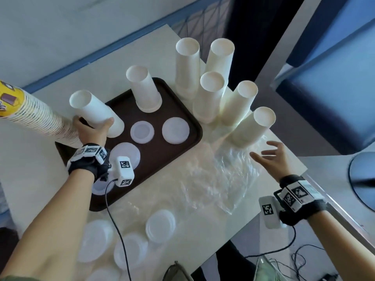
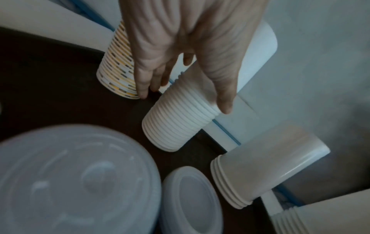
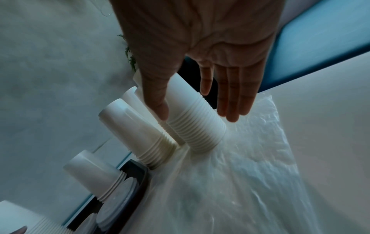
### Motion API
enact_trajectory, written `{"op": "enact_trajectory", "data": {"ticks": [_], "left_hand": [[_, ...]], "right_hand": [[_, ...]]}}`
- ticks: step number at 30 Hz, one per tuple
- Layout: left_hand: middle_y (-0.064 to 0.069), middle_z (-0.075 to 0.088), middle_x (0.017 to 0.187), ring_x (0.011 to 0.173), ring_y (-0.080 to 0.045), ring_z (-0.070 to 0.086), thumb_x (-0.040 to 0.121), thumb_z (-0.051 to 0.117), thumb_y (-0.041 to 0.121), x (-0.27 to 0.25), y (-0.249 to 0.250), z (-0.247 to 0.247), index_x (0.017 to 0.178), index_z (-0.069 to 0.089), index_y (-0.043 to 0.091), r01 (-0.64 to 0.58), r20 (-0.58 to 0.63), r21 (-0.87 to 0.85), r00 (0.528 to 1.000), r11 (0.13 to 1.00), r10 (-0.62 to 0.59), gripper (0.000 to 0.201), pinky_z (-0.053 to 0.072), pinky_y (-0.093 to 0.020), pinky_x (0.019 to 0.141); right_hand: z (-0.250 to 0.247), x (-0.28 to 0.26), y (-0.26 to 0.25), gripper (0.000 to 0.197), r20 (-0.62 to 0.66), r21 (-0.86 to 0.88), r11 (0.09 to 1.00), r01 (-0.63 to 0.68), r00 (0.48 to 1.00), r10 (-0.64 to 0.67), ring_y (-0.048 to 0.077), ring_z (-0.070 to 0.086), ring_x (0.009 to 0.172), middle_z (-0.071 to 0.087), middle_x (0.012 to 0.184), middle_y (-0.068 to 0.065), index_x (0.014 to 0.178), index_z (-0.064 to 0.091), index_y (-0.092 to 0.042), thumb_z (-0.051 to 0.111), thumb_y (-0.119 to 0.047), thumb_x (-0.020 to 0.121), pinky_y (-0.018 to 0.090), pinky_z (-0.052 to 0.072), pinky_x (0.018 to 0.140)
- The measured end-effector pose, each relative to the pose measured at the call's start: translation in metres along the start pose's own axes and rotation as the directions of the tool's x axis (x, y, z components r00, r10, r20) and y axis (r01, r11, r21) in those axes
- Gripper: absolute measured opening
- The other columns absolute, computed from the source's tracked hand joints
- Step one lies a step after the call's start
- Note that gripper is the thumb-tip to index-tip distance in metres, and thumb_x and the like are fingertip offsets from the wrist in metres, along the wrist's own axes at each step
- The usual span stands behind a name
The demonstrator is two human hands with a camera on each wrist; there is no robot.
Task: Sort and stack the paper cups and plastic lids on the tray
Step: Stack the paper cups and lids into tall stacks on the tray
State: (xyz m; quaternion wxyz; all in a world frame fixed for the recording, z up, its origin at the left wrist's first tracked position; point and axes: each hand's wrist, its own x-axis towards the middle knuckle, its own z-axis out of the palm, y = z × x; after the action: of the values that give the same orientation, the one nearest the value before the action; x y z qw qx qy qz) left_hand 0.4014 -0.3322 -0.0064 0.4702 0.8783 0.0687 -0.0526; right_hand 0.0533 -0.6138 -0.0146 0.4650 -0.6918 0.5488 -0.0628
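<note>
A brown tray (image 1: 162,159) holds two upside-down white cup stacks and three plastic lids (image 1: 142,131). My left hand (image 1: 92,126) grips the tilted white cup stack (image 1: 95,112) at the tray's far left corner, thumb on one side and fingers on the other (image 2: 184,101). A tall printed cup stack (image 1: 36,116) leans just left of it. My right hand (image 1: 261,151) is open, its straight fingers either side of the nearest of several white cup stacks (image 1: 251,126) standing right of the tray; no touch shows (image 3: 197,116).
A crumpled clear plastic bag (image 1: 213,175) lies between the tray and my right hand. Loose lids (image 1: 160,226) lie on the table's near side. A monitor (image 1: 334,88) and its round base (image 1: 363,179) stand at the right. The table edge runs close behind my right wrist.
</note>
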Motion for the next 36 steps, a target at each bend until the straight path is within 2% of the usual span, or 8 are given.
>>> {"op": "enact_trajectory", "data": {"ticks": [6,12,15,18,22,26,29,36], "left_hand": [[-0.019,0.046,0.124,0.112,-0.031,0.049,0.071,0.066,0.023,-0.064,0.016,0.040,0.131,0.036,-0.001,-0.231,-0.213,-0.142,0.957,0.963,0.198,0.071,0.044,-0.044,0.096],[-0.013,0.052,0.111,0.095,-0.020,0.055,0.074,0.071,0.019,-0.128,0.057,0.118,0.125,0.043,0.008,-0.379,0.216,-0.260,0.874,0.888,0.436,0.060,0.050,-0.023,0.078],[-0.002,0.057,0.090,0.076,-0.009,0.055,0.074,0.072,0.012,-0.145,0.074,0.148,0.112,0.049,0.004,-0.355,0.252,-0.274,0.871,0.894,0.422,0.046,0.050,-0.019,0.067],[0.010,0.054,0.069,0.061,-0.003,0.053,0.076,0.069,0.011,-0.164,0.078,0.175,0.094,0.055,0.007,-0.358,0.294,-0.294,0.848,0.886,0.441,0.023,0.050,-0.023,0.062],[0.001,0.060,0.094,0.084,-0.013,0.059,0.077,0.070,0.015,-0.189,0.075,0.202,0.110,0.052,0.010,-0.357,0.467,-0.260,0.767,0.897,0.440,0.038,0.051,-0.025,0.077],[-0.010,0.050,0.130,0.117,-0.020,0.049,0.081,0.068,0.019,-0.195,0.079,0.223,0.135,0.035,0.009,-0.431,0.561,-0.153,0.703,0.889,0.438,0.064,0.037,-0.021,0.095],[-0.012,0.046,0.134,0.124,-0.025,0.043,0.077,0.072,0.021,-0.193,0.085,0.238,0.140,0.028,0.009,-0.403,0.566,-0.142,0.716,0.904,0.408,0.078,0.037,-0.034,0.103],[-0.007,0.059,0.116,0.107,-0.025,0.056,0.059,0.081,0.031,-0.187,0.092,0.268,0.128,0.040,0.009,-0.328,0.512,-0.151,0.781,0.932,0.358,0.083,0.046,-0.040,0.095]], "right_hand": [[0.008,0.019,-0.015,0.093,-0.087,0.047,0.996,0.079,0.993,-0.075,0.027,0.053,0.112,0.049,0.126,0.017,0.138,0.027,-0.014,0.083,-0.028,0.065,0.045,0.045,0.098],[0.015,0.040,-0.027,0.105,-0.009,0.132,0.987,0.096,0.995,-0.096,0.026,0.051,0.116,0.050,0.121,0.004,0.139,0.022,-0.023,0.087,-0.032,0.057,0.051,0.043,0.100],[0.018,0.045,-0.030,0.110,0.015,0.154,0.981,0.114,0.993,-0.118,0.025,0.051,0.116,0.048,0.119,-0.006,0.134,0.026,-0.027,0.083,-0.046,0.042,0.050,0.044,0.098],[0.018,0.053,-0.030,0.100,0.020,0.135,0.980,0.147,0.988,-0.151,0.025,0.052,0.115,0.052,0.119,-0.004,0.135,0.031,-0.021,0.088,-0.031,0.052,0.047,0.044,0.097],[0.020,0.062,-0.024,0.086,0.057,0.105,0.986,0.128,0.989,-0.135,0.021,0.055,0.107,0.060,0.117,0.000,0.130,0.042,-0.019,0.087,-0.028,0.057,0.045,0.047,0.093],[0.021,0.065,-0.016,0.084,0.058,0.105,0.989,0.104,0.992,-0.111,0.020,0.056,0.106,0.060,0.114,-0.001,0.130,0.042,-0.020,0.085,-0.029,0.058,0.036,0.048,0.087],[0.019,0.066,-0.014,0.079,0.051,0.146,0.986,0.083,0.995,-0.091,0.017,0.055,0.102,0.058,0.110,-0.005,0.129,0.041,-0.021,0.083,-0.025,0.062,0.034,0.047,0.086],[0.014,0.068,-0.004,0.077,0.049,0.192,0.978,0.084,0.994,-0.095,0.013,0.053,0.100,0.055,0.106,-0.008,0.128,0.043,-0.018,0.084,-0.021,0.062,0.026,0.040,0.081]]}}
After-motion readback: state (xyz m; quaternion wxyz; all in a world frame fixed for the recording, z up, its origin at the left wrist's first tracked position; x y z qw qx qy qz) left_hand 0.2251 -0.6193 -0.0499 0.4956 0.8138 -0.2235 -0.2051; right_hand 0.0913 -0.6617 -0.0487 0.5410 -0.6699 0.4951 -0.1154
